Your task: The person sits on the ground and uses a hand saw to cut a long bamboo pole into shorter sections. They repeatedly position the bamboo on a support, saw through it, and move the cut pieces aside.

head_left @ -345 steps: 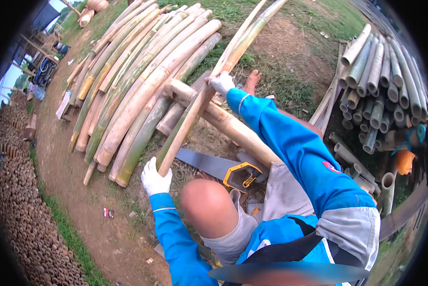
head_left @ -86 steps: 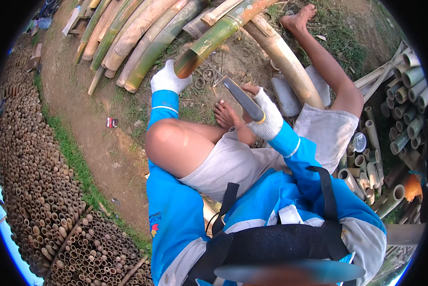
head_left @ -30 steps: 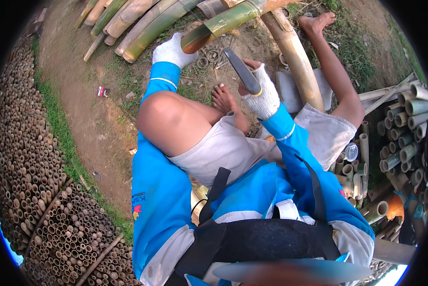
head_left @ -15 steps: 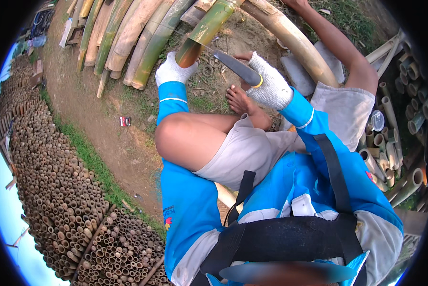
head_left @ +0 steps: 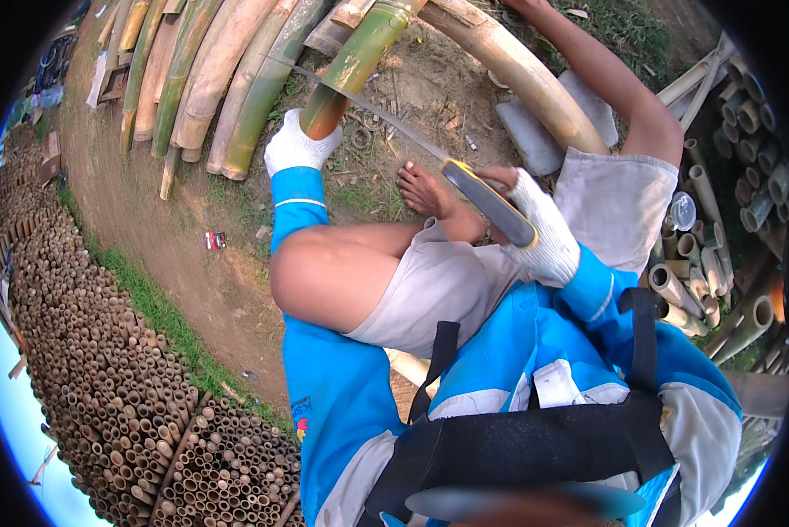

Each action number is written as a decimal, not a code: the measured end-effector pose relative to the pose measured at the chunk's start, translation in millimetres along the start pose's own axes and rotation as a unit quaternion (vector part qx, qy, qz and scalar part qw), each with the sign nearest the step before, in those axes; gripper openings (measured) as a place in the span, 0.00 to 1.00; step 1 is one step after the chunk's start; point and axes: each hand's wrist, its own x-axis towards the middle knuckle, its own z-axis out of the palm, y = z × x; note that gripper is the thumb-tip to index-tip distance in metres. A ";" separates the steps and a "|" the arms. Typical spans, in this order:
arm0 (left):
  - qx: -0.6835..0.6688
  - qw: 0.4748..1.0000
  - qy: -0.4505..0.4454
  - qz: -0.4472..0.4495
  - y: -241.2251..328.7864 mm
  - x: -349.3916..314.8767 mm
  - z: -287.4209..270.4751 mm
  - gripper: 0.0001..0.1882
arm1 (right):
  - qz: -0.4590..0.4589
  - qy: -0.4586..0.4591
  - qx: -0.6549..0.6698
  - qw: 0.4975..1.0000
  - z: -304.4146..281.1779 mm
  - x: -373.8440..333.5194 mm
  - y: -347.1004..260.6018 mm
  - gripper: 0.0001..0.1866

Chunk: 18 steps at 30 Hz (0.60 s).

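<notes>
Bamboo (head_left: 359, 63) between eleven and twelve o'clock has your left hand (head_left: 296, 146) gripping its near end, your right hand (head_left: 546, 227) clenched round the saw (head_left: 481, 193), seemingly mid-cut, the next move probably needing a steady forward stroke

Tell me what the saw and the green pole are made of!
The saw blade looks like metal: thin, grey, finish unclear. Its handle seems plastic or rubber: dull dark grey, edged yellow. The green pole looks like bamboo: mostly smooth, with a hollow brown end.
</notes>
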 end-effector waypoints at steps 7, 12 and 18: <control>-0.025 0.999 0.011 0.019 -4.2 -11.8 -4.5 0.42 | -0.224 0.021 -0.130 0.966 51.7 128.6 29.7 0.33; 0.011 0.998 0.021 0.053 -1.2 -5.3 -3.1 0.39 | -0.096 -0.012 -0.054 0.994 -28.8 -70.8 36.6 0.32; -0.017 1.000 -0.008 0.002 -6.6 2.7 -2.4 0.38 | -0.094 0.022 -0.098 0.990 -7.9 -23.7 28.4 0.33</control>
